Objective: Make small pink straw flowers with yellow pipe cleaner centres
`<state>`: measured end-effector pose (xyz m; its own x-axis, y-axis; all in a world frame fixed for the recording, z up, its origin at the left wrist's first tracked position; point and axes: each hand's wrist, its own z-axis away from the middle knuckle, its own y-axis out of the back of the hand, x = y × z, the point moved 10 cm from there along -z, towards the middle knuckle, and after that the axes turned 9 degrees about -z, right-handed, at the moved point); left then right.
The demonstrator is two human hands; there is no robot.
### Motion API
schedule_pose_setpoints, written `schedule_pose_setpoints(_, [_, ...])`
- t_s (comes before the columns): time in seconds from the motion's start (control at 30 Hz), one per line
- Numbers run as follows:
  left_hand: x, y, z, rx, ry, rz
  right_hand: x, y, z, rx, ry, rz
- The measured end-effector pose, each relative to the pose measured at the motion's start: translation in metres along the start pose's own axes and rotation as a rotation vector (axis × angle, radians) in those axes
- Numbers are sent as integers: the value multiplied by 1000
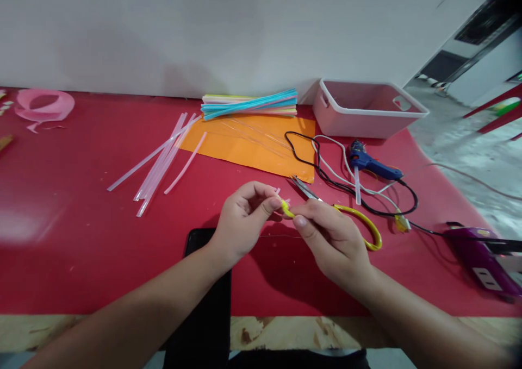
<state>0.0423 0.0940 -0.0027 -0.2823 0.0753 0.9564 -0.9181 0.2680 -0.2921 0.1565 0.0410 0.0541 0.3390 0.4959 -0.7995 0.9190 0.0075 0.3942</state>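
My left hand (241,217) pinches a small craft piece with pale pink bits between thumb and forefinger. The piece's bright yellow twisted strip (286,210) runs across to my right hand (332,236), where thumb and forefinger close on its other end. I cannot make out what the strip is made of. Under the hands, a thin wire-like line (281,236) shows against the red table top (98,249). Just beyond my right hand lie scissors with yellow handles (373,233), partly hidden by that hand. A black phone-like slab (204,309) lies below my left wrist.
Pale pink sticks (163,168) lie left of an orange sheet (253,149), with a coloured bundle of stems (248,105) behind. A pink bin (367,111), blue glue gun (375,165), tangled cords (338,181) and purple device (481,260) occupy the right. Pink ribbon (61,107) sits far left.
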Motion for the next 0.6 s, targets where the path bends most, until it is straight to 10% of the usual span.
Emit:
schedule_pose_setpoints(0.2, [-7,0,0,12,57,6,-17,-11,2,-73,279,330])
schedule_pose_setpoints(0.6, [-10,-13,0,-163,117,-187,-12,22,-8,97,212,408])
